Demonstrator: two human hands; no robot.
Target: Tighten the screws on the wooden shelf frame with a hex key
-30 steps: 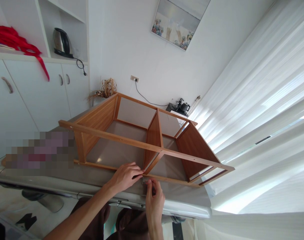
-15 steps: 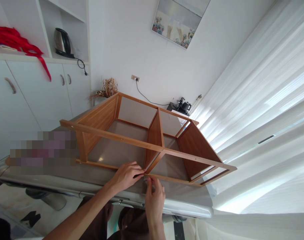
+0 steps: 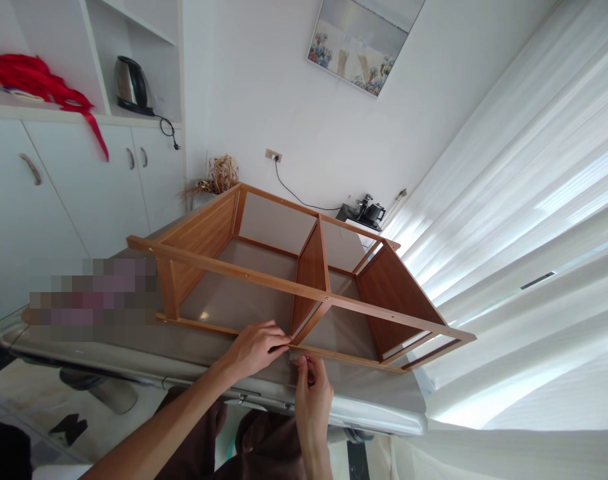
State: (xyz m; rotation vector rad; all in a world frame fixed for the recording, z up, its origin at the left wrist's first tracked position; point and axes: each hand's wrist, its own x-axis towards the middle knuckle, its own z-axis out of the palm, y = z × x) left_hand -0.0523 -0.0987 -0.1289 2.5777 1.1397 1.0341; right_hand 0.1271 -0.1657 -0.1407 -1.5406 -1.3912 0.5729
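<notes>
A brown wooden shelf frame [image 3: 264, 275] lies on its side on the grey tabletop [image 3: 149, 350], its side panels and middle panel upright. My left hand [image 3: 257, 348] is closed on the frame's near lower rail, fingertips at the foot of the middle panel. Just right of it, my right hand [image 3: 313, 383] pinches a thin, bent metal tool [image 3: 292, 357] that looks like a hex key, held against the rail's near side. Its tip and the spot it meets are too small to make out.
A blurred-out patch [image 3: 94, 293] covers something at the table's left. Dried plants [image 3: 219, 175] stand behind the frame. A black kettle set [image 3: 371, 212] is at the back right, and white curtains [image 3: 524, 267] hang along the right. A metal kettle [image 3: 133, 83] sits on the cabinet shelf.
My right hand has turned slightly at the rail, and its fingers have shifted around the thin metal tool. My left hand stays on the rail. The whole view has moved a little.
</notes>
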